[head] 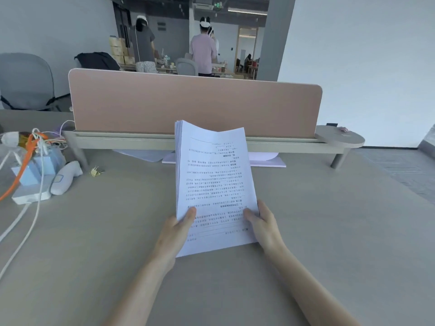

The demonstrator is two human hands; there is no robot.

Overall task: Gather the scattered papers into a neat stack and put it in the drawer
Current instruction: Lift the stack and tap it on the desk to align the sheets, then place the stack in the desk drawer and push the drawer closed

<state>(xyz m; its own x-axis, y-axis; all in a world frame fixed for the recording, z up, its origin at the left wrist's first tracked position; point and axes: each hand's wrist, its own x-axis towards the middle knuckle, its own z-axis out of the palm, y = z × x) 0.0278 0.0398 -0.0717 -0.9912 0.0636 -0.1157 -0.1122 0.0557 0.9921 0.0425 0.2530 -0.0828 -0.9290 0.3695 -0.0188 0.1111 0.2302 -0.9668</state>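
Note:
A stack of white printed papers [213, 180] stands nearly upright over the middle of the grey desk [329, 231], its lower edge near the desktop and its top edge curling away from me. My left hand [176, 231] grips the stack's lower left side, thumb on the front sheet. My right hand [263, 224] grips the lower right side in the same way. More loose sheets [146, 155] and a flat pale sheet [268, 161] lie under the raised shelf behind the stack. No drawer is in view.
A pink divider panel [195, 104] and a low shelf [294, 144] close off the desk's far side. At the left sit a power strip with blue chargers [35, 177], white and orange cables [28, 212] and a white handheld device [64, 177]. People stand far behind.

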